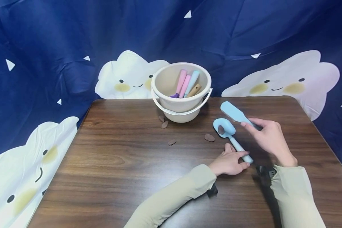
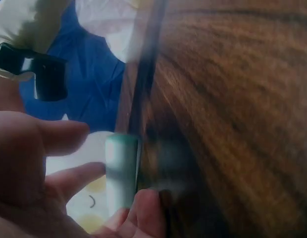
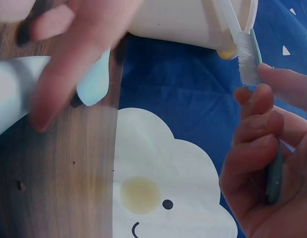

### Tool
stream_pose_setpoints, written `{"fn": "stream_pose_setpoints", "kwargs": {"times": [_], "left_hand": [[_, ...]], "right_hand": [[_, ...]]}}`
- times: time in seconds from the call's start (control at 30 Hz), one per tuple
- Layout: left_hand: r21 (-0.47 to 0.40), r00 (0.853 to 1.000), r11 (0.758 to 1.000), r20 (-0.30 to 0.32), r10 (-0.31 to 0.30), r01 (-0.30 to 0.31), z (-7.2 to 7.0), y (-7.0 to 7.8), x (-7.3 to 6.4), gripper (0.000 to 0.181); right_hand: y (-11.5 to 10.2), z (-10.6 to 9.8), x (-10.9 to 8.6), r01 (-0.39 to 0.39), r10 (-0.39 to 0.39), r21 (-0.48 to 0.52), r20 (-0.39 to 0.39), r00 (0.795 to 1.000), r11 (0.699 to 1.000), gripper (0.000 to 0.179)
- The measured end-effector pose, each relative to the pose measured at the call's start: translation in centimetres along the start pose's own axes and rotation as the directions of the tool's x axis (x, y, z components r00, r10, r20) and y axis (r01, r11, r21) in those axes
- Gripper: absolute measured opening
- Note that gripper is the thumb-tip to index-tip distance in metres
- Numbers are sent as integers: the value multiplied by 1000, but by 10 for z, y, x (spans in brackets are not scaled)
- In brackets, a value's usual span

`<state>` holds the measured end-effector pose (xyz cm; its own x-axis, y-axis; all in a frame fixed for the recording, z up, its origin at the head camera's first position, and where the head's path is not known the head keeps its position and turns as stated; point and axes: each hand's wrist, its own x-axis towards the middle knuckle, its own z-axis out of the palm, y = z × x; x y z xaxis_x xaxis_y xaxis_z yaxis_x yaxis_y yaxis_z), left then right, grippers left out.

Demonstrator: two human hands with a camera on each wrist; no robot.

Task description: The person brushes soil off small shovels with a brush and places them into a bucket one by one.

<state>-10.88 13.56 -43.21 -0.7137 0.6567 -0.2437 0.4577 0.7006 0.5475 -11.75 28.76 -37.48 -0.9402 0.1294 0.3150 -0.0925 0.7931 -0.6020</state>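
A light blue brush (image 1: 234, 112) with white bristles (image 3: 247, 59) is held up off the table by my right hand (image 1: 269, 137), whose fingers curl round its handle. Below it on the table lies a light blue toy shovel (image 1: 237, 145), with a brown lump (image 1: 221, 129) in its scoop. My left hand (image 1: 231, 161) is at the shovel's handle (image 2: 121, 171); one finger touches it, while the thumb stands apart in the left wrist view. Another brown lump (image 1: 209, 137) lies left of the scoop.
A cream bucket (image 1: 180, 117) stands at the table's back edge, holding pink, light blue and brown-handled tools (image 1: 181, 79). Several more brown lumps (image 1: 172, 142) lie in front of it. Behind the brown wooden table (image 1: 108, 152) hangs a blue cloth (image 1: 131, 28) with white clouds.
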Motion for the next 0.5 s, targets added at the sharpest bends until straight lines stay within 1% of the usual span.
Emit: {"fn": "stream_pose_setpoints", "kwargs": {"times": [0.1,0.27,0.43,0.5], "left_hand": [[36,1000,999,-7,-5,5,0,1,0,42],[22,998,999,-39,-42,43,-3,0,0,26],[33,996,998,-80,-47,50,-7,-4,1,17],[22,995,998,-88,-50,53,-8,-6,1,15]], "right_hand": [[0,0,-1,-2,2,-6,5,1000,1000,39],[1,0,-2,-6,6,-7,11,1000,1000,39],[0,1,-3,-24,25,-13,34,999,1000,42],[0,1,-3,-29,29,-15,44,999,999,43]]}}
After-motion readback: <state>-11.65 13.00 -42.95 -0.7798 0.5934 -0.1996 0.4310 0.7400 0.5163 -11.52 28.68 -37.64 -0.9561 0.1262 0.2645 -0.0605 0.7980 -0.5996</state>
